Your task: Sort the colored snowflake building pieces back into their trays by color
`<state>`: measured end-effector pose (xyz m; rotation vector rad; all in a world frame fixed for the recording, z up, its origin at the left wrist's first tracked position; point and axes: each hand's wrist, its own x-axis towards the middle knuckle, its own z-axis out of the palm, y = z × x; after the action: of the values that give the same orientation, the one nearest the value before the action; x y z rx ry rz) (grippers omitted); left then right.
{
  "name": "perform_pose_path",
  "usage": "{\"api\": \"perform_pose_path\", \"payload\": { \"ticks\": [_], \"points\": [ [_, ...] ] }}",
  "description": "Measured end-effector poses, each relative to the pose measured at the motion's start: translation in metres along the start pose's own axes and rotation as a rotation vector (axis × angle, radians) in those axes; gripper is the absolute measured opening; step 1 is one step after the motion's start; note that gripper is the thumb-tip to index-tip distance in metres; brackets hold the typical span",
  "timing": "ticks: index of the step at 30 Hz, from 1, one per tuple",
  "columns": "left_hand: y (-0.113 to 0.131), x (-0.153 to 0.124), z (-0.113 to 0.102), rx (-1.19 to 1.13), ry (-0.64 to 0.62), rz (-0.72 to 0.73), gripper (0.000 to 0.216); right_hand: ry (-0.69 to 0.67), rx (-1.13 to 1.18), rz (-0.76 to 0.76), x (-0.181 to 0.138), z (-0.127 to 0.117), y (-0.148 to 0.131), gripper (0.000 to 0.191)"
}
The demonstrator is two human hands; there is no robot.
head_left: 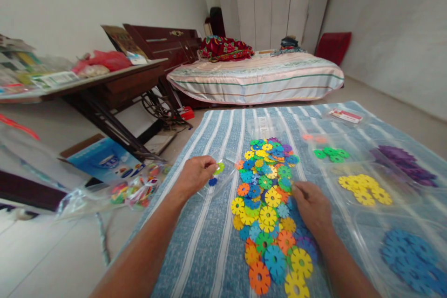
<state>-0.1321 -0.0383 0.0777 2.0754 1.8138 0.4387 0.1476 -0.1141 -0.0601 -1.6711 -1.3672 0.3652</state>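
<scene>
A heap of flat snowflake-shaped plastic discs (267, 200) in many colours lies on a blue and white striped cloth (206, 242). My left hand (195, 174) is closed in a pinch on a light green disc (219, 167), just left of the heap, with a small blue disc (213, 181) on the cloth beneath it. My right hand (312, 207) rests on the right side of the heap, fingers curled down onto the discs; what it grips, if anything, is hidden.
Clear trays to the right hold sorted discs: green (331, 153), yellow (365, 188), purple (405, 163), blue (415, 256). A plastic bag of mixed discs (134, 191) lies left of the cloth. A dark wooden table (104, 86) and a bed (258, 77) stand behind.
</scene>
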Motion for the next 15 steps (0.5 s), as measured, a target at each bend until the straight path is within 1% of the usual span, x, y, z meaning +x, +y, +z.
{"api": "perform_pose_path", "payload": {
  "ticks": [4, 10, 15],
  "points": [
    [-0.004, 0.011, 0.006, -0.006, -0.045, -0.036, 0.022, -0.01, 0.004, 0.0, 0.001, 0.0, -0.001, 0.032],
    [-0.017, 0.032, 0.018, 0.101, -0.094, -0.046, 0.019, -0.003, 0.013, -0.008, 0.0, 0.0, -0.002, 0.031],
    [-0.02, 0.04, 0.022, 0.13, -0.142, -0.044, 0.016, -0.023, 0.001, 0.011, 0.001, 0.0, -0.002, 0.03]
  ]
}}
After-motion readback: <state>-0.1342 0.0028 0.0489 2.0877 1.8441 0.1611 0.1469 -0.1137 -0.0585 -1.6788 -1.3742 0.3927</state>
